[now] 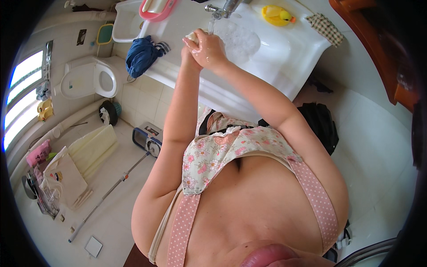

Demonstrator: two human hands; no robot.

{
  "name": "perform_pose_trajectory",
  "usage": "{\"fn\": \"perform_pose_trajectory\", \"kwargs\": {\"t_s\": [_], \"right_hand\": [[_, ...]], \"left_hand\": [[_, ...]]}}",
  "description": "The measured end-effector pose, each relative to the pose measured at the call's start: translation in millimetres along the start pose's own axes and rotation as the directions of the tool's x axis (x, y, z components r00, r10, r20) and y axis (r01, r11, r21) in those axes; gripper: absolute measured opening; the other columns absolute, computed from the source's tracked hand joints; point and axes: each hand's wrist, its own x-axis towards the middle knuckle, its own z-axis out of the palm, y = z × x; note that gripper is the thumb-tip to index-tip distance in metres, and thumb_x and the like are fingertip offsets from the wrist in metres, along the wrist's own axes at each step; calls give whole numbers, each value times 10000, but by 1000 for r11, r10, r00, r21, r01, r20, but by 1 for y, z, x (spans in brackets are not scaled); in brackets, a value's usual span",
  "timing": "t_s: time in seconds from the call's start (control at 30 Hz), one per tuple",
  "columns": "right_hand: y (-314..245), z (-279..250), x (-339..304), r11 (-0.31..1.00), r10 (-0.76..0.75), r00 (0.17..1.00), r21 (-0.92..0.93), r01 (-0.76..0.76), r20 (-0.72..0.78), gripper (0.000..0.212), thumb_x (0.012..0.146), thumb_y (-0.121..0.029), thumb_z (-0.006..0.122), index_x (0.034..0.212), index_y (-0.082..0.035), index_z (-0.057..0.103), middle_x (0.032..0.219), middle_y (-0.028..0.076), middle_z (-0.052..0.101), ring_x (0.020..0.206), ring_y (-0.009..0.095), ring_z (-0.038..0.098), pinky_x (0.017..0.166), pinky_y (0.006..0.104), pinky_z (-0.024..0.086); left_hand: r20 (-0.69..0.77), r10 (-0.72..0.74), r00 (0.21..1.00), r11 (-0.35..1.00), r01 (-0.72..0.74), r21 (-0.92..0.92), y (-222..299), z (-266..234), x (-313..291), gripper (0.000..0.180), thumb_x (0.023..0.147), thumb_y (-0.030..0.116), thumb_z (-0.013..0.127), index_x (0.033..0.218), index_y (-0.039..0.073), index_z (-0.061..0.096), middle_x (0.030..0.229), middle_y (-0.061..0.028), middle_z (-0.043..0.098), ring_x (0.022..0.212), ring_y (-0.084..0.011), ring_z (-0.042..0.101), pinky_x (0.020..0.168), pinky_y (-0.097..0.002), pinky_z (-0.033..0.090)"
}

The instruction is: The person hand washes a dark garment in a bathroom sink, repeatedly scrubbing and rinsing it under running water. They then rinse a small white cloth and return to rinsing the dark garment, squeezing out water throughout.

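The sink (291, 49) is the largest item: white, wide, spread across the far side before you. The toilet (80, 82), lid raised, stands to the left, well apart from your work. A grey pole (123, 178) lies slantwise over the floor at left. A blue cloth (141, 57) hangs bunched on the sink's left near edge. Foam (238, 42) floats in the basin, just right of your hands.

Your left hand (190, 57) and right hand (210, 50) are together over the near left part of the basin, wet, with suds on the right one, clasped about a small item. How far each set of fingers wraps it cannot be told.

A checked cloth (325, 29) drapes over the right far corner. A pink tub (155, 18) sits at the far left. The tap (229, 8) is at the far edge, running; whether its water strikes your right hand or falls just behind it cannot be told. A yellow duck dish (275, 15) rests to its right.

Smallest is the white piece (192, 37), between your hands, showing at their far left; it resembles soap.

Finding: the step in hand appears to be lathering. The next move calls for a secure hold on the piece, likely slippery, before either hand lets go.
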Motion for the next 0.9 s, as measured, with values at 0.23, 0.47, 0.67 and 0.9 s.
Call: {"fn": "perform_pose_trajectory", "kwargs": {"t_s": [0.23,0.47,0.67,0.9], "right_hand": [[9,-15,20,970,203,977,-119,-210,-66,295,827,-373,493,787,-88,562,724,116,618,697,325,604,626,414,482],[65,-20,16,866,486,873,151,-477,-33,406,826,-421,514,1009,-63,564,806,144,646,825,305,612,738,367,465],[66,-35,-23,585,323,916,710,-392,240,419,792,-297,579,1150,-101,485,1160,147,502,998,254,533,811,338,442],[54,-19,-23,961,154,987,222,-162,55,341,760,-148,578,1093,-78,556,1095,145,531,968,271,541,816,352,449]], "left_hand": [[39,-324,945,941,318,113,-4,6,-2,295,917,246,373,1070,42,524,1010,-115,583,940,-248,573,773,-396,491],[93,-126,988,985,113,131,22,4,-11,369,853,335,543,1052,25,534,1019,-103,557,879,-235,571,722,-367,491],[299,-125,946,982,160,-97,38,1,-16,433,889,392,476,1176,69,473,1090,-108,546,967,-258,553,844,-407,467],[738,-140,660,810,505,-298,31,-3,-11,440,895,384,439,1220,86,447,1138,-127,520,1012,-294,519,842,-438,458]]}}
